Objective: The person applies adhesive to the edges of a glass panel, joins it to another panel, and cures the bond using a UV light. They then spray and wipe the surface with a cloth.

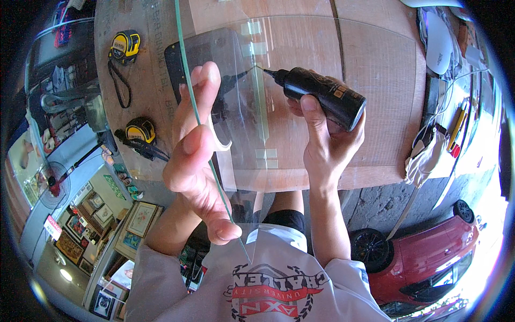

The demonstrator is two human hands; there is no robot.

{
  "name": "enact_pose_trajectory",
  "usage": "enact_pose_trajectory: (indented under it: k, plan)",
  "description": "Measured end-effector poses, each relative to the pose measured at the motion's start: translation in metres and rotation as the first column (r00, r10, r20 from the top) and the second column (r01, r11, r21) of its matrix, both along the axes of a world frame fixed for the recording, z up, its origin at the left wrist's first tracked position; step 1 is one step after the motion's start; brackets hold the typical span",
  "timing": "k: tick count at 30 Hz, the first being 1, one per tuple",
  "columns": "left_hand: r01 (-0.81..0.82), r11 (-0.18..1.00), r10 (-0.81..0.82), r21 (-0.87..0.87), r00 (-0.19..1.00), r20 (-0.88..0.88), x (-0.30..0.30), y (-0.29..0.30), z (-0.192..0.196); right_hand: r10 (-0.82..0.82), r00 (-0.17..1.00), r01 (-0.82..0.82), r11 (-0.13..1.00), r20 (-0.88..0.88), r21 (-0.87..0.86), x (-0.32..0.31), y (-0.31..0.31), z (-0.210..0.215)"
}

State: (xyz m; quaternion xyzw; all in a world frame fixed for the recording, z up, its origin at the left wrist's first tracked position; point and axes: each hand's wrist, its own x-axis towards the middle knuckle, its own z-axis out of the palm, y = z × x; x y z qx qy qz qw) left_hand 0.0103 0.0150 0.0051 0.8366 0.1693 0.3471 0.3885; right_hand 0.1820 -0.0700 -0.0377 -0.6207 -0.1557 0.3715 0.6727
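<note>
Right hand [335,137]: gripping the black bottle [322,94].
Nozzle [272,75]: pointing at the seam [261,112], contact unclear; probably wanting light squeezing and even drawing along.
Left hand [185,172]: fingers spreading wide at the raised pane [233,126]'s green edge; steadiness likely mattering.
Flat pane [375,64]: lying on the worktop [153,70], reaching toward its right edge.
Tape measures [124,45]: resting near its left edge.

The left hand [185,174] spreads bent fingers; the right hand [331,144] curls, gripping.
</note>
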Motion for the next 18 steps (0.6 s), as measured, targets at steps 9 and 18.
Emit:
enact_pose_trajectory:
  k: [9,18]
  plan:
    - [-0.014,1.0,0.014,0.016,1.0,-0.026,-0.001,0.0,0.003,-0.029,0.997,0.03,0.999,-0.07,0.023,-0.004,-0.006,0.0]
    - [-0.017,1.0,0.017,0.0,1.0,0.027,0.0,0.001,-0.002,0.006,0.999,-0.005,0.999,-0.034,0.033,-0.004,-0.013,0.001]
